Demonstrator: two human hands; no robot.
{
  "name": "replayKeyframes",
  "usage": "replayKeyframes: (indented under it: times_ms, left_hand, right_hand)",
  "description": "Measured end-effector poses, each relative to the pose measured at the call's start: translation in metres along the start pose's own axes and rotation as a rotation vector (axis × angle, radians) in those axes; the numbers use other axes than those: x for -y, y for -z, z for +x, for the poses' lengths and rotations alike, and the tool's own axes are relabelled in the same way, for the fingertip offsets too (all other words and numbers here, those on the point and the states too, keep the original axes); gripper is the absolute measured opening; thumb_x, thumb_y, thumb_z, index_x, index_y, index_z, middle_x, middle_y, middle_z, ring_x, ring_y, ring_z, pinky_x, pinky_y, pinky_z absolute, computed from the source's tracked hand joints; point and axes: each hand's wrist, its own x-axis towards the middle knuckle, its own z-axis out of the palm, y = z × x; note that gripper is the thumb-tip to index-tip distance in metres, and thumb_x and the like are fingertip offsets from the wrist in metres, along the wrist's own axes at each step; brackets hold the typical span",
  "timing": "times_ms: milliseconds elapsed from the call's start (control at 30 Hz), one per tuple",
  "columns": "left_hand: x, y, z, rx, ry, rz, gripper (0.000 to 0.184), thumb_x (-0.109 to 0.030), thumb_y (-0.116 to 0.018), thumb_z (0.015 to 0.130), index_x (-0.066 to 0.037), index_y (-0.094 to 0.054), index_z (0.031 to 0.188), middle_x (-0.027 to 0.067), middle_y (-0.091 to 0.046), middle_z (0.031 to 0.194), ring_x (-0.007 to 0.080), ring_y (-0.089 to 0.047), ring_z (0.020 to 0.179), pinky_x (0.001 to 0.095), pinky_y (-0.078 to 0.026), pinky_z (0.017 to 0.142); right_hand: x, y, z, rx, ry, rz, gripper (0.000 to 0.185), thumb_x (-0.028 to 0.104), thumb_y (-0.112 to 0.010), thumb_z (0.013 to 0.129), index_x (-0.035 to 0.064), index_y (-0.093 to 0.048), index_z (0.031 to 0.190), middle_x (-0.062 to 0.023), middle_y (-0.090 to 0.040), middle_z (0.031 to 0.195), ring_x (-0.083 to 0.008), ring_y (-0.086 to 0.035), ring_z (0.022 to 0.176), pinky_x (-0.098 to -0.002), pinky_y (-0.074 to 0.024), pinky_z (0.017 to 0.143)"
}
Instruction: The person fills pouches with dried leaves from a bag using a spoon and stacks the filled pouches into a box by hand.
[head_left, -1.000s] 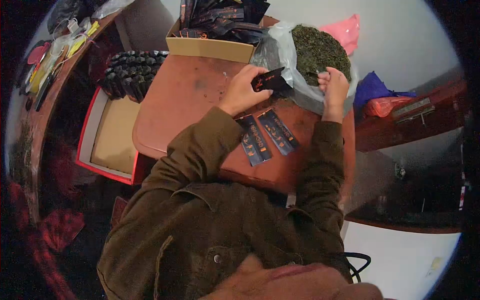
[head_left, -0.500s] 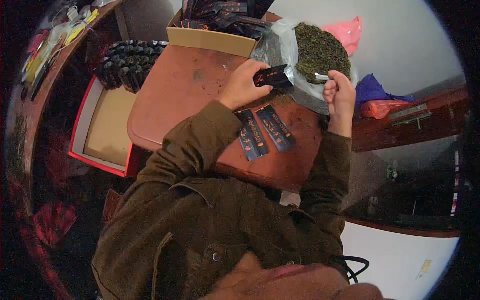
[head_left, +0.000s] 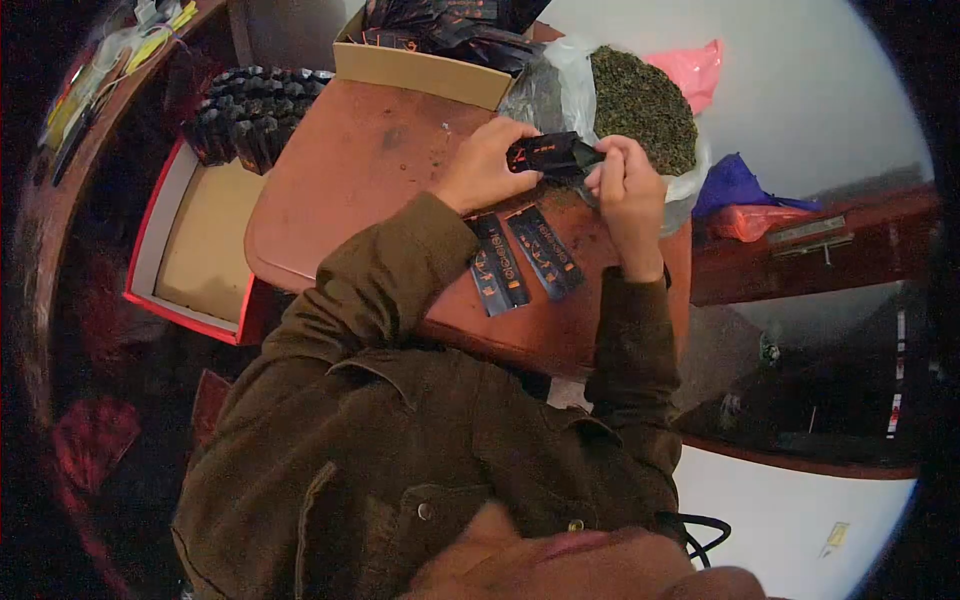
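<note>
Two pouches [head_left: 545, 252] look unfilled, six o'clock from another [head_left: 552, 153] that left grip [head_left: 487, 168] clasps; right grip [head_left: 630, 190] pinches something unclear.

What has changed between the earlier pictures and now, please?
The right hand has moved left, from the dried leaves to the open end of the black packet. Whether it still holds the spoon is hidden; nothing was visibly let go. The left hand still grips that packet, and two flat packets still lie on the table.
</note>
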Motion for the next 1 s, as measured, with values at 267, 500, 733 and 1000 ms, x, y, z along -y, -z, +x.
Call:
replayKeyframes:
  times_ms: [267,500,733,1000]
  left_hand:
    - [0.001,0.001,0.000,0.015,-0.001,0.014,0.043,-0.019,-0.073,0.065,-0.004,-0.059,0.103,0.0140,-0.057,0.095,0.0325,-0.056,0.093,0.0394,-0.046,0.082]
    - [-0.002,0.003,0.000,0.054,-0.002,0.012,0.043,-0.018,-0.072,0.065,-0.005,-0.059,0.104,0.0139,-0.056,0.096,0.0330,-0.055,0.095,0.0402,-0.045,0.083]
    - [-0.001,0.003,0.002,0.094,0.008,0.063,0.048,-0.018,-0.075,0.067,-0.003,-0.058,0.110,0.0136,-0.057,0.102,0.0296,-0.058,0.099,0.0358,-0.046,0.087]
    - [0.002,0.003,0.002,0.077,0.046,0.020,0.049,-0.018,-0.076,0.067,-0.003,-0.058,0.110,0.0132,-0.058,0.102,0.0286,-0.058,0.099,0.0355,-0.046,0.088]
  right_hand:
    - [0.009,0.056,0.010,-0.200,-0.135,0.061,0.023,0.017,-0.045,0.094,0.0018,-0.062,0.099,-0.0050,-0.062,0.061,-0.0098,-0.056,0.054,-0.0251,-0.0470,0.055]
    - [-0.052,0.069,0.034,-0.120,-0.264,-0.289,0.024,0.019,-0.045,0.089,0.0004,-0.060,0.094,-0.0094,-0.066,0.065,-0.0168,-0.061,0.052,-0.0276,-0.0480,0.052]
    - [-0.085,0.008,0.044,-0.170,-0.406,0.249,0.022,0.015,-0.041,0.091,-0.0007,-0.056,0.099,-0.0132,-0.064,0.067,-0.0150,-0.058,0.048,-0.0273,-0.0448,0.041]
    - [-0.090,0.006,0.045,-0.296,-0.528,0.627,0.023,0.015,-0.045,0.090,-0.0032,-0.055,0.100,-0.0164,-0.062,0.068,-0.0166,-0.054,0.046,-0.0272,-0.0422,0.038]
